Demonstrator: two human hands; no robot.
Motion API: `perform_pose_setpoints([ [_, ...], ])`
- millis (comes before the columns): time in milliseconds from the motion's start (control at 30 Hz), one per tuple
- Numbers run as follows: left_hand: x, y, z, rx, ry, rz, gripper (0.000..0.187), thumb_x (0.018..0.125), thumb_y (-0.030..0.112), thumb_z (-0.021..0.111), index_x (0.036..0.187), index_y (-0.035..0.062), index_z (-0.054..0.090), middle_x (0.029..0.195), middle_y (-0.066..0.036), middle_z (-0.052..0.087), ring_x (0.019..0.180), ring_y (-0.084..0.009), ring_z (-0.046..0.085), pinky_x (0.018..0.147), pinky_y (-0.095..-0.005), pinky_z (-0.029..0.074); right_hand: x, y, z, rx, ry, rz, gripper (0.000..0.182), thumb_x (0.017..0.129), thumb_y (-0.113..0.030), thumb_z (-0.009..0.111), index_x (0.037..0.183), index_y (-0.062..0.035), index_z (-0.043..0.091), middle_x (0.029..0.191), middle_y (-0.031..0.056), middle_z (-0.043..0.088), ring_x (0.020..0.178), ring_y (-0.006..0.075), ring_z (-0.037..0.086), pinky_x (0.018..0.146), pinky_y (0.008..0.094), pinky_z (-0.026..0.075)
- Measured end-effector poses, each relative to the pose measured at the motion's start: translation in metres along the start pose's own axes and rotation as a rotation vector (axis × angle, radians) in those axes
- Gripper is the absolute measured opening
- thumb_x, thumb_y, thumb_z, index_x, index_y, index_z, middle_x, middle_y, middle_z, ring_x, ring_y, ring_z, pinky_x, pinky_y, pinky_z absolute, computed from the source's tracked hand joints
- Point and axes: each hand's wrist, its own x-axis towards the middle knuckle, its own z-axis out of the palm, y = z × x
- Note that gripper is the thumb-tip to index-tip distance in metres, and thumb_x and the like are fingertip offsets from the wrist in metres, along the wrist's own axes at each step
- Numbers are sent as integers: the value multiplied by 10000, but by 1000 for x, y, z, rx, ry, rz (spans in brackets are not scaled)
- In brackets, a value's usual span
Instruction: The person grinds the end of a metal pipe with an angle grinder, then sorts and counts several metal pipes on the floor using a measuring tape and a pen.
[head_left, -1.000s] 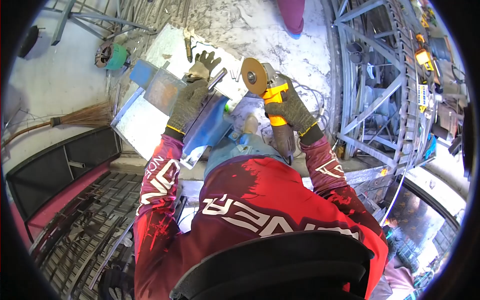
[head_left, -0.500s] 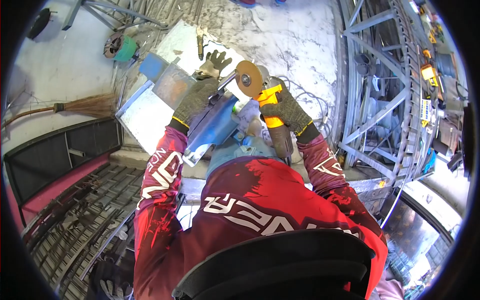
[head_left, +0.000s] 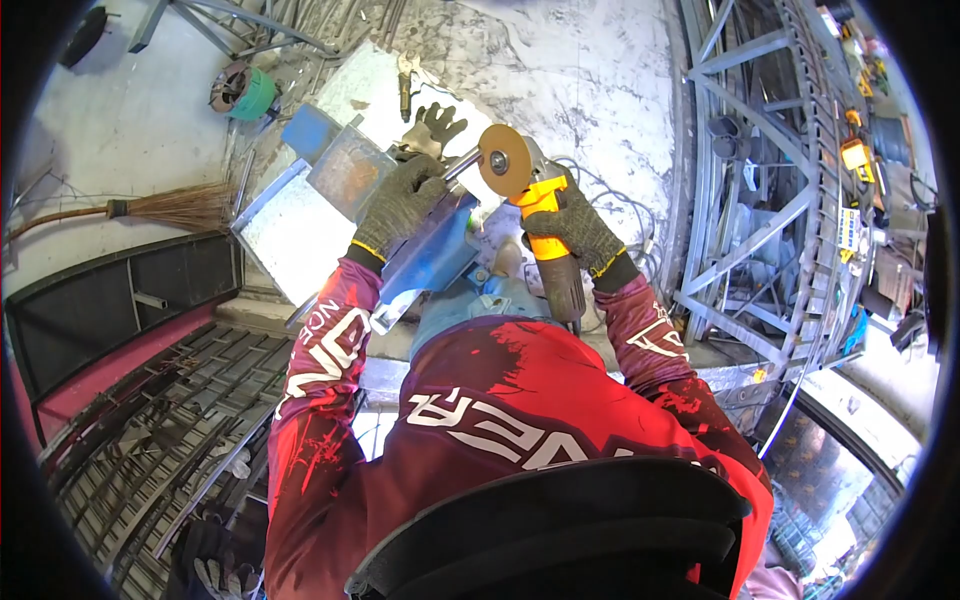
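Note:
My left hand (head_left: 405, 200), in a dark knit glove, is closed around a short metal rod (head_left: 462, 164). The rod's far end points at the brown cutting disc (head_left: 504, 160) and overlaps its edge in this view. In my right hand (head_left: 580, 220), also gloved, is a yellow angle grinder (head_left: 545, 210), its disc facing up toward me. Under my left forearm and hand lies a blue metal piece (head_left: 430, 262), angled toward my lap. Just beyond my left hand rests a loose dark glove (head_left: 438, 125).
A rusty-topped metal box (head_left: 350, 172) sits left of my hand on a pale board (head_left: 290, 235). A clamp-like tool (head_left: 405, 90) lies beyond. Cable (head_left: 635, 200) loops right of the grinder. Steel trusses (head_left: 750, 190) stand at right, a broom (head_left: 165, 208) at left.
My left hand has shifted slightly forward and right, covering more of the rod's near end. The grinder and its disc have moved a little to the right.

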Motion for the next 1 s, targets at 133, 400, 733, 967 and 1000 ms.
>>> perform_pose_setpoints([
  [133, -3, 2, 7, -111, 121, 26, 219, 925, 229, 583, 981, 19, 612, 888, -154, 635, 819, -282, 611, 785, -393, 480, -1, 2, 0, 25, -3, -2, 742, 719, -30, 799, 1350, -83, 412, 1099, 76, 642, 932, 187, 650, 789, 337, 566],
  [400, -5, -5, 2, -92, 66, -69, 254, 984, 236, 564, 1110, 23, 618, 929, -68, 622, 785, -150, 574, 744, -307, 487, -2, 0, 3, 7, 39, 68, 723, 720, -42, 811, 1323, -74, 412, 1082, 79, 650, 924, 188, 657, 779, 340, 571],
  [733, -2, -13, 3, 46, 136, 49, 333, 968, 249, 556, 1169, -8, 622, 1175, -228, 629, 1088, -387, 606, 958, -427, 469, 2, 2, 12, 49, -26, 9, 576, 733, -1, 771, 1200, -82, 444, 928, 106, 653, 730, 236, 680, 658, 371, 601],
  [967, -4, -2, 4, 74, 217, 103, 225, 916, 188, 613, 1055, 12, 607, 1032, -217, 619, 952, -371, 616, 847, -431, 487, 4, 5, 12, 70, -17, 46, 624, 722, -34, 800, 1243, -75, 460, 1054, 73, 654, 879, 185, 659, 754, 336, 570],
  [1000, -4, 0, 3, 73, 219, 102, 225, 916, 188, 613, 1055, 12, 607, 1032, -217, 619, 952, -371, 616, 847, -431, 487, 4, 5, 12, 72, -19, 47, 640, 722, -33, 800, 1257, -75, 450, 1060, 74, 651, 881, 188, 659, 757, 337, 570],
])
